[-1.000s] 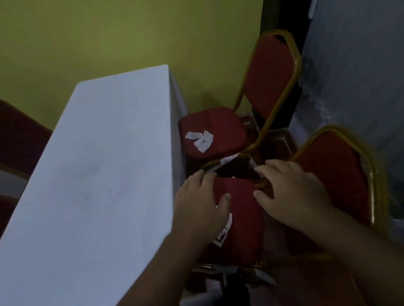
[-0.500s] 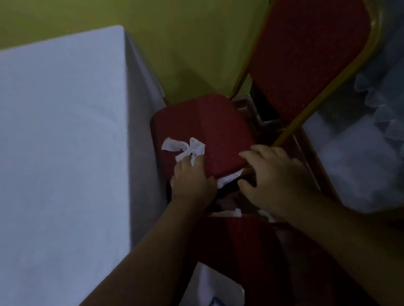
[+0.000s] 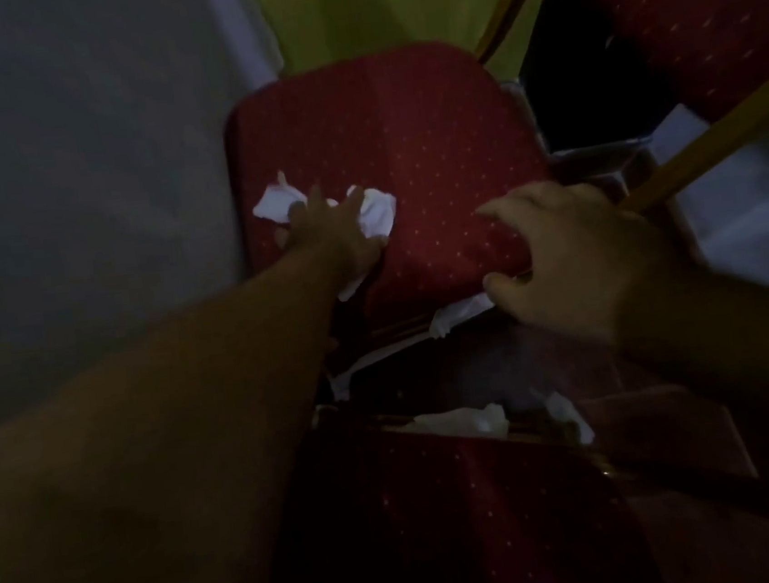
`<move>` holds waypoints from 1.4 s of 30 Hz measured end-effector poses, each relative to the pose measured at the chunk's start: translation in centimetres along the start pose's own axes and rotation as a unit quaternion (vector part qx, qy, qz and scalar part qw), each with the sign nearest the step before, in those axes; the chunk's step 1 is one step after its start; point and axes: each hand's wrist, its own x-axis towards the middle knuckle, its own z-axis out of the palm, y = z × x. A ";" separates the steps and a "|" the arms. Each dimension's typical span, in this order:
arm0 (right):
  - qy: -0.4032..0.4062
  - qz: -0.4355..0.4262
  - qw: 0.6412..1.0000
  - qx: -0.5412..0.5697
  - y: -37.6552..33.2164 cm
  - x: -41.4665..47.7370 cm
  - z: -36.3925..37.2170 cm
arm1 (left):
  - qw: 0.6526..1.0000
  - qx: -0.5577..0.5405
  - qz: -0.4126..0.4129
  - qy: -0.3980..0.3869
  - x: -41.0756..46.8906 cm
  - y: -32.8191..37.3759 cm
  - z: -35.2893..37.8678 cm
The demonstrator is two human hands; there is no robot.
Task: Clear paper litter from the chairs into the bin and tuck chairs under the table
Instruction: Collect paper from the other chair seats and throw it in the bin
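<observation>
A red padded chair seat (image 3: 410,146) with a gold frame fills the middle of the head view. White crumpled paper (image 3: 377,213) lies on its left front part. My left hand (image 3: 334,235) lies on top of this paper, fingers spread over it, with white showing on both sides and under the palm. My right hand (image 3: 577,247) rests on the seat's front right edge, fingers apart, thumb touching a white scrap (image 3: 458,314) at the rim. More white paper (image 3: 462,420) sits on the top edge of the nearer red chair (image 3: 482,518) below.
The table with its white cloth (image 3: 77,181) stands along the left, right beside the seat. The far chair's red backrest (image 3: 694,7) rises at the upper right. A yellow-green wall (image 3: 366,3) is behind, and a pale curtain (image 3: 754,214) hangs at the right.
I have leaned in closer over the far seat. My left hand has moved forward from the paper's near edge onto it. My right hand has shifted onto the seat's front edge.
</observation>
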 end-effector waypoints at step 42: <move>-0.156 -0.186 0.969 -0.051 -12.2 -33.2 20.9 | 0.879 -0.283 -0.312 0.222 -60.9 5.4 16.5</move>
